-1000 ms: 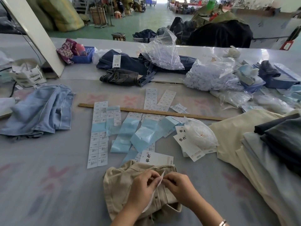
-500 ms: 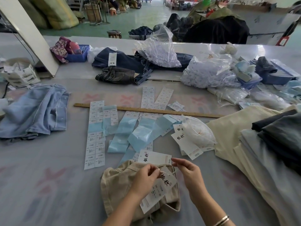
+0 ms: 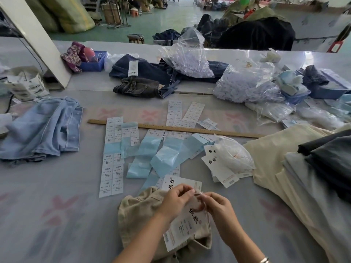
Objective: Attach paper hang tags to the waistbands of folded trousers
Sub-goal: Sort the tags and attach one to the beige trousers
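Two hands, left [image 3: 175,199] and right [image 3: 218,207], pinch a thin string between curled fingertips, looping a paper tag [image 3: 187,223] lying just below them onto folded beige trousers [image 3: 138,215].

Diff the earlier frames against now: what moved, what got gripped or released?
The right hand moved back in beside the left hand; both now pinch at the top of the hang tag, which lies flat on the beige trousers after being edge-on. The trousers, ruler and label strips stayed.
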A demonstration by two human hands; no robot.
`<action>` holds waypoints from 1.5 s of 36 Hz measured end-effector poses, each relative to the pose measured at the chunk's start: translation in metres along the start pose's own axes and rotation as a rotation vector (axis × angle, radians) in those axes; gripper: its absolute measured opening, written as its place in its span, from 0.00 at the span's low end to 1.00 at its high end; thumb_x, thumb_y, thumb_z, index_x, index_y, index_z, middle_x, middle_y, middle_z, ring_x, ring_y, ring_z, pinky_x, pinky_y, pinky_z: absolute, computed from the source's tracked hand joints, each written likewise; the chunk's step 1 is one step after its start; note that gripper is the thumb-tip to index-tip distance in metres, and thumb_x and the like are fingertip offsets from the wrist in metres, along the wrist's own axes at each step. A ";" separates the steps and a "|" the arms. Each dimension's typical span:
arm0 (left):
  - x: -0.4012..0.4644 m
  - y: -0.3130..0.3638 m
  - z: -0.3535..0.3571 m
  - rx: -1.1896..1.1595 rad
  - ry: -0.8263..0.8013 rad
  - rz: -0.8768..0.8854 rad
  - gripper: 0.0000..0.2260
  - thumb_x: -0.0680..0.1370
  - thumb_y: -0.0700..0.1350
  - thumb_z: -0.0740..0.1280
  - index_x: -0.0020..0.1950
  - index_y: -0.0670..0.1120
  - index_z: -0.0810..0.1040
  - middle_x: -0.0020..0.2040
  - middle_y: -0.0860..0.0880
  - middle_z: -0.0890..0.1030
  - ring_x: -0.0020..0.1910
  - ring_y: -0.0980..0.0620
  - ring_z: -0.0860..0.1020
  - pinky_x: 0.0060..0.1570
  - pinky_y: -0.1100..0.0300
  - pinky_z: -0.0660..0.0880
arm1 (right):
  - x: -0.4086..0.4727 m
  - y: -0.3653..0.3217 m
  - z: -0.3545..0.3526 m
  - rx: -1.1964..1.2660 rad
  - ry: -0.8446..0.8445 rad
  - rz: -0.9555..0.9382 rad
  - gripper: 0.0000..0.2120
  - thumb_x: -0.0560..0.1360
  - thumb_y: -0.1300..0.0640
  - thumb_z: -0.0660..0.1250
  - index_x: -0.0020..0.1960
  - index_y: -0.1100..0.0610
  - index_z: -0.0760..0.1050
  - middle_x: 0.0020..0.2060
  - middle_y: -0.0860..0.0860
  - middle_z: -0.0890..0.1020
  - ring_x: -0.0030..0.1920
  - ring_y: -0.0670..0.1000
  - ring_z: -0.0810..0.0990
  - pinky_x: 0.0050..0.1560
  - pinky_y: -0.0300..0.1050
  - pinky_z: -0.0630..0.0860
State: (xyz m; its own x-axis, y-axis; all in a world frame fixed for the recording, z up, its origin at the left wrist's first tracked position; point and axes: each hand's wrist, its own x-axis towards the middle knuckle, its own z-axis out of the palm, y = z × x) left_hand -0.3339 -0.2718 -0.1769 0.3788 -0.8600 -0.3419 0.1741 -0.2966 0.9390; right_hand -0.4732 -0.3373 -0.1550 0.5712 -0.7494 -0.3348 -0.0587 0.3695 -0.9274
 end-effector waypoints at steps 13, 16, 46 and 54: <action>0.057 -0.013 0.003 0.840 0.037 0.037 0.13 0.79 0.47 0.64 0.62 0.49 0.79 0.61 0.50 0.78 0.59 0.52 0.76 0.60 0.61 0.72 | 0.021 -0.007 -0.028 -0.554 -0.002 0.296 0.14 0.75 0.55 0.69 0.31 0.59 0.78 0.25 0.53 0.73 0.21 0.47 0.66 0.24 0.37 0.62; 0.061 -0.013 0.007 0.860 0.007 0.091 0.11 0.78 0.49 0.66 0.56 0.48 0.82 0.56 0.49 0.80 0.54 0.53 0.77 0.54 0.64 0.70 | 0.028 -0.002 -0.022 -0.611 0.041 0.301 0.17 0.75 0.53 0.69 0.29 0.57 0.74 0.20 0.50 0.71 0.18 0.46 0.66 0.23 0.35 0.62; 0.049 0.006 -0.019 0.150 -0.321 -0.297 0.11 0.79 0.37 0.62 0.52 0.48 0.82 0.48 0.47 0.84 0.48 0.51 0.80 0.52 0.59 0.77 | 0.024 0.010 0.010 -0.327 0.264 0.248 0.11 0.76 0.56 0.68 0.38 0.59 0.83 0.26 0.53 0.81 0.26 0.49 0.78 0.28 0.40 0.73; 0.045 0.008 -0.023 0.134 -0.344 -0.267 0.07 0.77 0.37 0.67 0.52 0.45 0.82 0.44 0.47 0.84 0.42 0.53 0.82 0.48 0.59 0.79 | 0.018 0.017 0.019 -0.267 0.307 0.221 0.12 0.76 0.57 0.68 0.35 0.59 0.82 0.25 0.53 0.80 0.30 0.56 0.81 0.31 0.44 0.75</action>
State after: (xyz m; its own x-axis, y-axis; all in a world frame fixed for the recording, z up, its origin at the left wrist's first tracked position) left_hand -0.2942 -0.3036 -0.1853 0.0085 -0.8271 -0.5620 0.0968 -0.5587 0.8237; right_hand -0.4482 -0.3343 -0.1740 0.2553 -0.8115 -0.5257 -0.3832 0.4142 -0.8256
